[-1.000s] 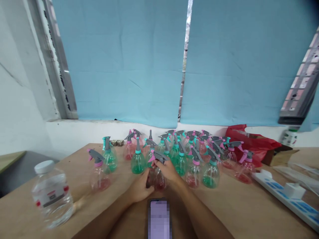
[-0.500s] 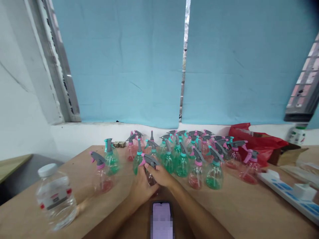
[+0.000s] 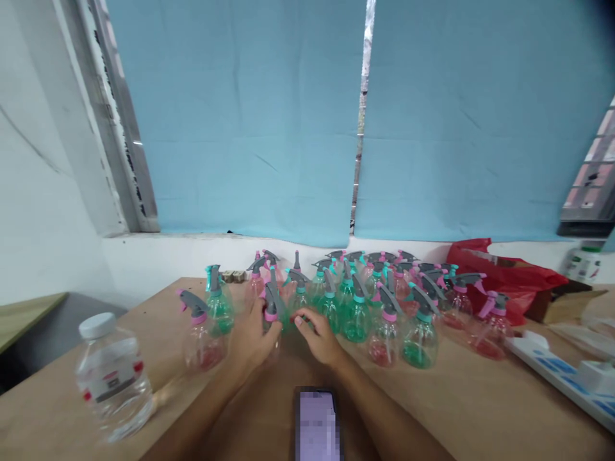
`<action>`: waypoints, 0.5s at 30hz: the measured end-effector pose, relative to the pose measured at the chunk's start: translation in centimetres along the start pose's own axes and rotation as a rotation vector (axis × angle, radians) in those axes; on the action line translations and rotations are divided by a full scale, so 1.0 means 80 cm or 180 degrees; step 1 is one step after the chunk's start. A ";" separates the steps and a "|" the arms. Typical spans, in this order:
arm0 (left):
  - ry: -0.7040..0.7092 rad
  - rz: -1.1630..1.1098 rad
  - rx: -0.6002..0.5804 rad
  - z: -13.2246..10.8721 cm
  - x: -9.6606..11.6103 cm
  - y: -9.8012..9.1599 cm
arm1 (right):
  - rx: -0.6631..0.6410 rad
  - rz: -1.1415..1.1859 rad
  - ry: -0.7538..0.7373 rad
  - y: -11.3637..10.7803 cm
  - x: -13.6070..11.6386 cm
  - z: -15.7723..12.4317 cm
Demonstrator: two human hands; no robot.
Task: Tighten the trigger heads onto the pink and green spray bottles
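Note:
My left hand [image 3: 254, 339] is wrapped round a spray bottle [image 3: 271, 308] with a grey head and pink collar, near the middle of the wooden table [image 3: 168, 410]. The bottle stands nearly upright, its lower body partly behind my fingers. Just to its right, my right hand [image 3: 318, 334] is off the bottle, thumb and fingers apart, holding nothing. Behind both hands are several spray bottles with green or pink bodies, among them a green one [image 3: 356, 320]. A pink-collared spray bottle [image 3: 202, 342] stands left of my left hand.
A clear water bottle [image 3: 114, 384] stands at the left. A phone [image 3: 317, 422] lies at the front edge. On the right are a white power strip [image 3: 557, 371], a red bag [image 3: 509, 275] and an open cardboard box [image 3: 571, 304].
My right hand has let go of the bottle and opened beside it. My left hand has moved left with the bottle, whose head has turned. The view has shifted slightly.

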State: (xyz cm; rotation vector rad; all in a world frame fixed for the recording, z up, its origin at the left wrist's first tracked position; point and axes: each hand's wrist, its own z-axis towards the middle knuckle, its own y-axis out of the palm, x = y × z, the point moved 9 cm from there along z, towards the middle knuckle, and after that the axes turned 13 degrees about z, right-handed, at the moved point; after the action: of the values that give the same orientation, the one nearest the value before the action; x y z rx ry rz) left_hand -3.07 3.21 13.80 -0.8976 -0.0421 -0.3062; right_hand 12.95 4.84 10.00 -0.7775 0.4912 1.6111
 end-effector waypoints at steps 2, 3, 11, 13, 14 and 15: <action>-0.0110 -0.0042 0.0134 0.007 -0.014 -0.010 | 0.0104 -0.0240 -0.0031 -0.003 -0.001 0.003; -0.0156 -0.0046 0.0230 0.010 -0.020 -0.015 | 0.0142 -0.0341 -0.0064 -0.002 -0.003 0.005; -0.0568 0.0406 0.0744 0.020 -0.077 -0.004 | 0.0272 -0.0519 0.0000 0.022 -0.015 0.021; -0.0680 0.0376 0.0643 0.020 -0.091 0.014 | 0.0146 -0.0513 0.0020 0.035 -0.011 0.029; -0.0714 0.0334 0.0597 0.020 -0.097 0.022 | 0.0087 -0.0525 0.0020 0.042 -0.009 0.036; -0.0732 0.0247 0.0587 0.020 -0.101 0.029 | 0.0036 -0.0559 0.0033 0.048 -0.005 0.043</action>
State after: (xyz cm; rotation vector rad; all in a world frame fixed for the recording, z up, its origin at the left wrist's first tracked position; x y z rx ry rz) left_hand -10.01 7.77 11.73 -0.7455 -0.2438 -0.1233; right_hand 8.49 6.22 12.18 -0.7985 0.4270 1.4411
